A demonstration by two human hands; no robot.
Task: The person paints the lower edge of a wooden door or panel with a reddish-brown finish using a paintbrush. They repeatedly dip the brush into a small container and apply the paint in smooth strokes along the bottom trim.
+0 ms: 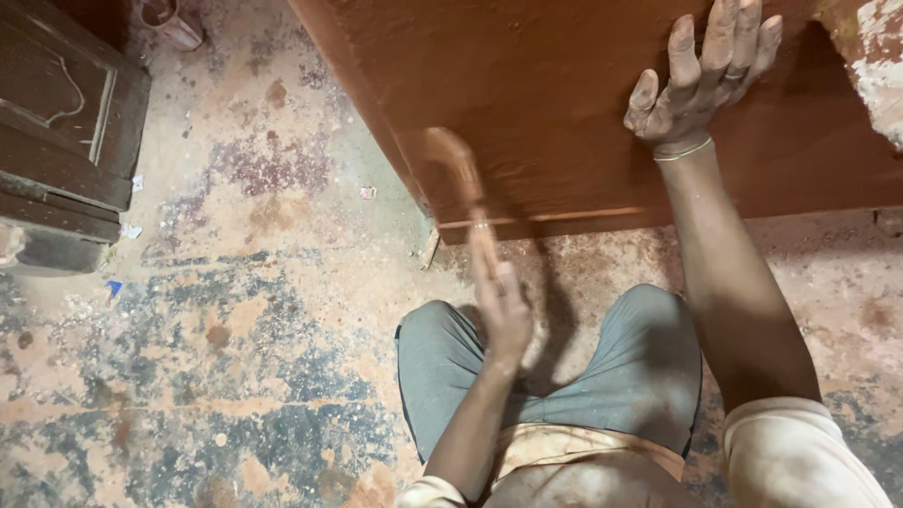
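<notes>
My left hand [503, 306] grips the handle of a paint brush [461, 179]. The brush is blurred with motion and its bristles lie against a large reddish-brown wooden board [564, 103] that leans in front of me. My right hand [701, 80] rests flat on the board with fingers spread, a ring on one finger and a thin bangle at the wrist. My knees in grey trousers [640, 367] sit just below the board's lower edge.
A dark wooden panelled piece [66, 113] stands at the left. The concrete floor [235, 329] is stained with reddish and dark patches and scattered scraps. A small pinkish container [169, 19] sits at the top left. Flaking white wall shows at the top right [884, 66].
</notes>
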